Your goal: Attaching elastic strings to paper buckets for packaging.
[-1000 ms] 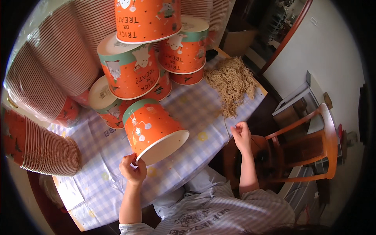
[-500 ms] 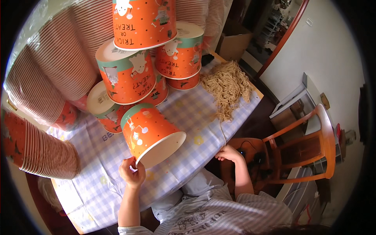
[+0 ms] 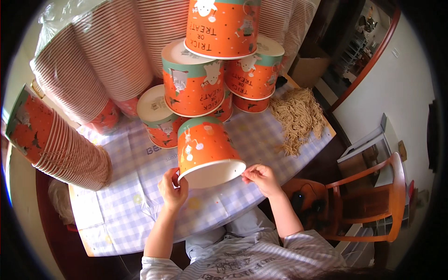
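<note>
A tapered orange paper bucket (image 3: 208, 142) with a green band and white cartoon figures is tilted above the table, its white-rimmed mouth toward me. My left hand (image 3: 172, 190) pinches the rim on the left side, thumb and fingers closed on it. At the right side of the rim, beside a small dark hole in the wall, is my right hand (image 3: 262, 180). Its thumb and fingertips are pinched together; the tan string drawn from the bundle earlier hardly shows between them. The tangled bundle of tan strings (image 3: 300, 116) lies at the table's right end.
Upside-down orange buckets (image 3: 193, 88) are piled behind the held one. Tall nested bucket stacks (image 3: 70, 79), some in clear plastic, line the back left. Another nested stack (image 3: 70, 156) leans at the left. The table (image 3: 126, 205) has a checked cloth. A wooden chair (image 3: 368, 200) stands right.
My right hand has come from beside the string bundle, where it drew out a strand, to the bucket's right rim. My left hand has tipped the bucket more upright. The view has shifted left.
</note>
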`<state>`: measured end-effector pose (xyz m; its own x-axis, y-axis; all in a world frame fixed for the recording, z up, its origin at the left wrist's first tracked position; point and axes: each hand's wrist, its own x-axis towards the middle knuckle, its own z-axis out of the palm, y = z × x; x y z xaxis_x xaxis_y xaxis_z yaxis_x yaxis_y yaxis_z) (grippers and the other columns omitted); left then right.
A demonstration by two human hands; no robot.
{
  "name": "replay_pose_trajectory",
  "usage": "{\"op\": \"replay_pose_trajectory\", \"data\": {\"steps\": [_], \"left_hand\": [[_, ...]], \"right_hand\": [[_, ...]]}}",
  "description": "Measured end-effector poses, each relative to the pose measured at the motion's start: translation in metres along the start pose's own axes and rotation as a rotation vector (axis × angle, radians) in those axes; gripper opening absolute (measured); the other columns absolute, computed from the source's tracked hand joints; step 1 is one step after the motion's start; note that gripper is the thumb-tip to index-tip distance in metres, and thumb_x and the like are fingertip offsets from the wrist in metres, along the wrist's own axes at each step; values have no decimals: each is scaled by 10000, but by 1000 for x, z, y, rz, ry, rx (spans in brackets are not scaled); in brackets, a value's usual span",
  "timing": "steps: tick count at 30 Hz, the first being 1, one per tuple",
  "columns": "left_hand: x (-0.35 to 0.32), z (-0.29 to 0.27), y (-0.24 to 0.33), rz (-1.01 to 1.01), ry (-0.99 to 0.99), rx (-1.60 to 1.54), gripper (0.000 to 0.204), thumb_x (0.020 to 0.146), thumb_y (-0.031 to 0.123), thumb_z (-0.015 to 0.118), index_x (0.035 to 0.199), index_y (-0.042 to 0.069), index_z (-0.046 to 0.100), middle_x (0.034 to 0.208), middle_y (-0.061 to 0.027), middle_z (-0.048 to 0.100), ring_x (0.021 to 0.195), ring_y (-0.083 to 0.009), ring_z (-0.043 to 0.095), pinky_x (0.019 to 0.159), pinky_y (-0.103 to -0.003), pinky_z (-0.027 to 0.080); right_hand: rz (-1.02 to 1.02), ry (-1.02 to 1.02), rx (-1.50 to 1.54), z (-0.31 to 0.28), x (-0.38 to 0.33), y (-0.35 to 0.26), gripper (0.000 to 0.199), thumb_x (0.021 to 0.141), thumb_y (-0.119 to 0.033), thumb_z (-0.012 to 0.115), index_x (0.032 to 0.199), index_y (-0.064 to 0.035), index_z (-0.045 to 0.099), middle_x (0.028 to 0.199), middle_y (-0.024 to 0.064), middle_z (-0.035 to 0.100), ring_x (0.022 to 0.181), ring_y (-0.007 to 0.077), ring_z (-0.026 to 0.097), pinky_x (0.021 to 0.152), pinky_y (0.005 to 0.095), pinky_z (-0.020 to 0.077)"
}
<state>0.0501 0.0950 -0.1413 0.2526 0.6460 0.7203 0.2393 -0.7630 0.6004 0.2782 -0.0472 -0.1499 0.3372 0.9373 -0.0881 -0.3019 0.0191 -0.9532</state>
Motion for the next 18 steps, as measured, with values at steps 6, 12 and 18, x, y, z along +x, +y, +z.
{"op": "replay_pose_trajectory", "data": {"steps": [6,12,18], "left_hand": [[4,-1,-4,-258,-19,-31,263,729,4,531,987,9,476,526,-69,485,411,-158,463,419,-259,370],[6,1,-7,-339,-42,-26,261,750,29,518,1007,15,473,571,-99,537,448,-187,520,466,-281,415],[5,2,-8,-398,-79,-28,270,751,39,521,1014,12,470,577,-104,543,454,-197,528,477,-279,423]], "right_hand": [[50,45,244,12,10,15,64,856,-97,553,870,-34,552,840,76,617,762,159,606,656,262,503],[26,124,418,7,15,22,52,850,-99,558,854,-50,541,845,75,610,764,159,591,683,262,477],[40,111,356,20,20,18,25,839,-72,558,840,-59,537,799,19,555,662,108,516,592,218,427]]}}
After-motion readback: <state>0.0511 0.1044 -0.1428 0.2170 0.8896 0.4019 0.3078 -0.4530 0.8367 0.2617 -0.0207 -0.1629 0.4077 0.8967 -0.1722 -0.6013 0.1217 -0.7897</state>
